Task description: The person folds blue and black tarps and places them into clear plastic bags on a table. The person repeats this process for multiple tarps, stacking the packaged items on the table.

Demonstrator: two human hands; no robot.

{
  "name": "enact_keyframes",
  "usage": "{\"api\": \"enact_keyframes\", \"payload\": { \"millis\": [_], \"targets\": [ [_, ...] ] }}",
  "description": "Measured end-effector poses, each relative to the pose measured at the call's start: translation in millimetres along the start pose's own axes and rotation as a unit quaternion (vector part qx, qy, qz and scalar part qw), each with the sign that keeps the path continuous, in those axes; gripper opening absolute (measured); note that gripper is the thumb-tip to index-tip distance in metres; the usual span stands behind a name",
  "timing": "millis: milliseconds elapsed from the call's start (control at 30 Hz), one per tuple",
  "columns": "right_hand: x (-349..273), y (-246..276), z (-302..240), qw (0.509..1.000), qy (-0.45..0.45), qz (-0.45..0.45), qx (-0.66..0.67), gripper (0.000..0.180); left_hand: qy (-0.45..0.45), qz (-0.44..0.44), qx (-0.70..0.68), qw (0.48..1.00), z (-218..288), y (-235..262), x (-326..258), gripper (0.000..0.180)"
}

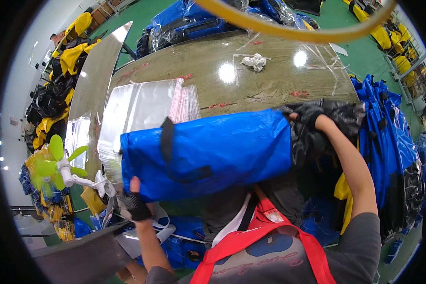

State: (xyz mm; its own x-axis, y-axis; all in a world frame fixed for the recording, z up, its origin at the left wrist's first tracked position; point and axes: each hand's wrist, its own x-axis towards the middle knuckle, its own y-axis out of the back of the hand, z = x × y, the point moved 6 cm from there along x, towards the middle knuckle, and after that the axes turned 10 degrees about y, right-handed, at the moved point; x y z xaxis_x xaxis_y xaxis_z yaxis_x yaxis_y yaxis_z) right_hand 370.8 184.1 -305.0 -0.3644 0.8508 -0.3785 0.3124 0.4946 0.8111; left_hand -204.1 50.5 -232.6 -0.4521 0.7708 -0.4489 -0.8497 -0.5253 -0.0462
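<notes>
A long blue bag (208, 146) with a black strap (167, 142) and a black end part (333, 123) lies across the near side of the table, overhanging its near edge. In a dark fingerless glove, my right hand (308, 117) is closed on the black material near where it meets the blue. My left hand (136, 206), gloved the same way, is at the bag's lower left corner. Its thumb points up against the blue side, and its fingers are partly hidden. A stack of clear plastic sleeves (142, 104) lies beyond the bag, partly covered by it.
A crumpled white wad (254, 62) lies on the wooden table (208, 71). A green-bladed fan (61, 163) stands at the left. Blue bags hang at the right (383, 123), and more wrapped ones (189, 28) are piled beyond the table. A yellow band (298, 31) arches overhead.
</notes>
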Motion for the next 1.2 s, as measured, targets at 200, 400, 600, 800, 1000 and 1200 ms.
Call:
{"api": "enact_keyframes", "payload": {
  "millis": [200,400,600,800,1000,1200],
  "targets": [
    [-15.0,-15.7,-48.1,0.997,-0.070,0.000,-0.044,0.063,-0.020,0.106,0.430,0.897,-71.6,76.7,94.3,0.069],
    [-13.2,-22.0,-41.7,0.990,-0.100,-0.008,-0.103,0.063,-0.477,0.222,0.531,0.665,14.8,-37.3,-13.0,0.058],
    [-18.4,-18.8,-62.5,0.985,-0.075,0.058,-0.141,0.065,-0.389,0.000,0.711,0.585,-37.4,-125.2,36.9,0.071],
    [-27.2,-24.9,-48.1,0.984,-0.097,0.083,-0.121,0.067,-0.295,-0.052,0.773,0.559,-44.7,-142.9,46.8,0.075],
    [-18.0,-24.0,-46.2,0.989,-0.029,0.117,-0.082,0.057,-0.483,-0.315,0.589,0.565,-115.1,-337.4,-120.0,0.075],
    [-141.3,42.0,-7.0,0.955,-0.003,0.227,-0.189,0.034,-0.469,-0.300,0.579,0.596,-141.3,-335.5,-109.5,0.075]
  ]
}}
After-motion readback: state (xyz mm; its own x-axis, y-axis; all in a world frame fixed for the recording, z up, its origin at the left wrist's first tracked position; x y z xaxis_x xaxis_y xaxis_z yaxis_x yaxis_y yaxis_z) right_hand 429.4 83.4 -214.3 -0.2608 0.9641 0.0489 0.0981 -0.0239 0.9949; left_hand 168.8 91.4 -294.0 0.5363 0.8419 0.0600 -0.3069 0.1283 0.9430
